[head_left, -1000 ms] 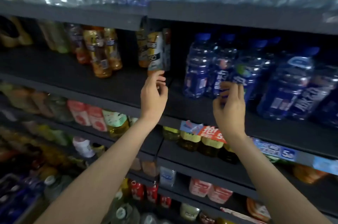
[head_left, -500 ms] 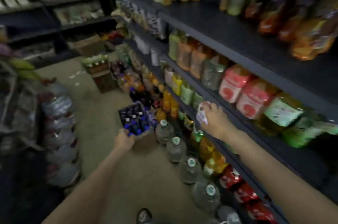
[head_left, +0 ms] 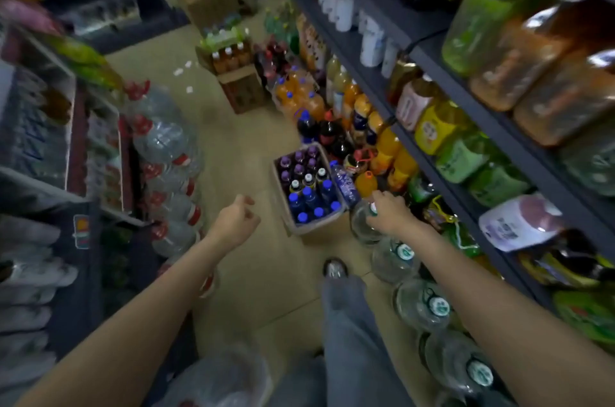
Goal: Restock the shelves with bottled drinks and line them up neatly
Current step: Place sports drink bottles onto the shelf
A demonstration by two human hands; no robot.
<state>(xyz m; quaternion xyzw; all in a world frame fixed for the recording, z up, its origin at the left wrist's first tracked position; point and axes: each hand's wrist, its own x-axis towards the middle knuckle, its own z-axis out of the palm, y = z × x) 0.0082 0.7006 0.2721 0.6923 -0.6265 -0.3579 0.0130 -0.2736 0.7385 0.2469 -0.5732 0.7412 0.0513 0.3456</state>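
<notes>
On the floor by the shelf base stands a cardboard crate packed with blue-capped and purple-capped bottles. One clear blue-capped bottle leans on its right side. My left hand hovers left of the crate, fingers loosely curled, holding nothing. Just right of the crate, my right hand is over the top of a large clear water jug. Whether it grips the jug's neck or cap is unclear. The dark shelves on the right hold rows of bottled drinks.
Large water jugs line the floor under the right shelves. Red-capped jugs stand along the left rack. Orange and dark soda bottles and open cartons crowd the floor ahead. My foot is on the tan floor.
My view swung from the upper shelf down the aisle to the floor. Both hands left the shelf and dropped toward the crate; the right hand moved from the shelf edge onto the jug.
</notes>
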